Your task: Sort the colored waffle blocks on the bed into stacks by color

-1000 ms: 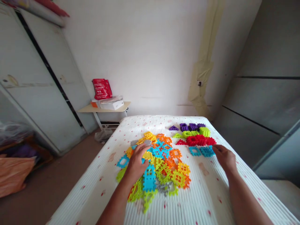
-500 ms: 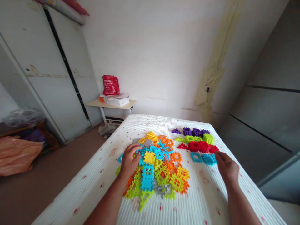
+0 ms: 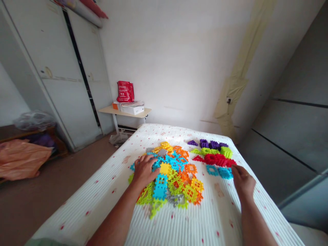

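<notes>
head view: left hand [image 3: 145, 169] lies fingers spread on the mixed tile pile [image 3: 176, 182] mid-bed [image 3: 194, 225]. sorted rows [image 3: 214, 152], purple, green, red, blue, are few; most tiles lie unsorted. right hand [image 3: 242, 179] touches the blue tiles [image 3: 220, 172], fingers curled, grip unclear.

You were in a home bedroom: a bed [image 3: 179, 223] in a spotted white cover lay under your left grip [image 3: 145, 169], a wardrobe [image 3: 58, 92] and side table [image 3: 106, 110] beyond it.

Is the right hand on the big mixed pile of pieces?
No, the right hand is beside the blue pieces, apart from the mixed pile.
</notes>
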Demonstrator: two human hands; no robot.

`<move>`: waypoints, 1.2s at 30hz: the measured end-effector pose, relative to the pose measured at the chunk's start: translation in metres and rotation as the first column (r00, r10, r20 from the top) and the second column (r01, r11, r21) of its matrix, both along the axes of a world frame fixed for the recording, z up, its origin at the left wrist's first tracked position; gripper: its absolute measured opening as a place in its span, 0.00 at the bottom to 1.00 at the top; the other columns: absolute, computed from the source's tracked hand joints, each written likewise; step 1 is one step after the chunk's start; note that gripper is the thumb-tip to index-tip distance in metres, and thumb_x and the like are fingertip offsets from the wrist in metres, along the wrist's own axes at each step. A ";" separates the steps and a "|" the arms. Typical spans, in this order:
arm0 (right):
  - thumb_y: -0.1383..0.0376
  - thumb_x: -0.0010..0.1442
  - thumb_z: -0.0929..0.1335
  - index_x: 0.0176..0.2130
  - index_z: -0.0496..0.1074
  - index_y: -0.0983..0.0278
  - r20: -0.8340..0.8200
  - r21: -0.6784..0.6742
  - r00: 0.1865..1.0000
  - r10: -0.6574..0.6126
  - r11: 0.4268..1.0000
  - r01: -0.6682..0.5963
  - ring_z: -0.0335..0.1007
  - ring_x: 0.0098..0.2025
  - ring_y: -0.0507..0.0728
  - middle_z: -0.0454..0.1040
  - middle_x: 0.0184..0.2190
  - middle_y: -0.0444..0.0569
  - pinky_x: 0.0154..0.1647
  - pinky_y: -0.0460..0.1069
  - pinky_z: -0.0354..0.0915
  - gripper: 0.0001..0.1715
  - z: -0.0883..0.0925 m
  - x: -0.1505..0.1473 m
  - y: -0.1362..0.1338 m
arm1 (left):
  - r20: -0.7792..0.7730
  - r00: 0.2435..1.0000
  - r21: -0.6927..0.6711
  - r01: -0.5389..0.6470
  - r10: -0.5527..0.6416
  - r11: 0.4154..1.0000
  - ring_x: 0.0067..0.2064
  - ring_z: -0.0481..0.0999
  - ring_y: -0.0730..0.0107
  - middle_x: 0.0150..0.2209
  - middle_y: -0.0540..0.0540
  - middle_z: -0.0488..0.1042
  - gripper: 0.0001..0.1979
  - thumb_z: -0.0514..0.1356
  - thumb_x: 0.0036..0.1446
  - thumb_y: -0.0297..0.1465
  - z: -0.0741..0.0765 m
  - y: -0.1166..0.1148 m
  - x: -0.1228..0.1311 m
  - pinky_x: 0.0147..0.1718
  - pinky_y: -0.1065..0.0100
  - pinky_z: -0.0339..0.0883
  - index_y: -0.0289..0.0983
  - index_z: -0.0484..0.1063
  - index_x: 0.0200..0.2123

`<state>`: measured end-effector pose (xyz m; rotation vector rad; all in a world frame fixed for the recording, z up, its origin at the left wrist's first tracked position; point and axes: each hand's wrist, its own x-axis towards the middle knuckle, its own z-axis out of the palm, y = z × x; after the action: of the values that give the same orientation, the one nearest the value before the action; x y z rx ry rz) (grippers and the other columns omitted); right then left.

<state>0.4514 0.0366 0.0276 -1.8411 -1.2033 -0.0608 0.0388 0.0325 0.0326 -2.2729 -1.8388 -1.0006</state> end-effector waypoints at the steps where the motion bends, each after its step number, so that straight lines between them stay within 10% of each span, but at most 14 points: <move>1: 0.48 0.48 0.61 0.34 0.78 0.66 0.002 0.003 1.000 0.002 1.000 -0.002 0.73 0.32 0.64 0.78 0.28 0.54 0.30 0.51 0.62 0.29 0.000 0.000 0.000 | 0.001 1.000 0.002 -0.006 0.006 1.000 0.52 0.65 0.55 0.49 0.45 0.71 0.15 0.60 0.48 0.36 -0.001 -0.001 0.000 0.50 0.52 0.54 0.44 0.74 0.41; 20: 0.50 0.50 0.61 0.34 0.77 0.65 0.018 0.035 0.999 0.049 0.998 -0.050 0.73 0.32 0.61 0.78 0.29 0.52 0.30 0.48 0.62 0.26 0.001 -0.016 -0.001 | 0.370 0.921 0.165 0.061 -0.119 0.984 0.46 0.70 0.63 0.40 0.46 0.73 0.01 0.58 0.48 0.29 -0.001 0.004 -0.006 0.49 0.61 0.62 0.40 0.67 0.27; 36: 0.52 0.53 0.61 0.32 0.76 0.64 0.111 0.085 0.970 0.218 0.970 -0.228 0.73 0.29 0.56 0.78 0.30 0.51 0.27 0.47 0.64 0.22 -0.009 -0.036 0.006 | 0.608 0.792 0.043 0.025 -0.046 0.999 0.31 0.71 0.71 0.28 0.49 0.74 0.10 0.57 0.50 0.38 -0.004 0.001 0.001 0.32 0.70 0.64 0.36 0.71 0.29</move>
<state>0.4150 0.0426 0.0189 -1.6239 -1.4467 -0.0850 0.0393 0.0337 0.0290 -2.1154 -1.9386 -1.9420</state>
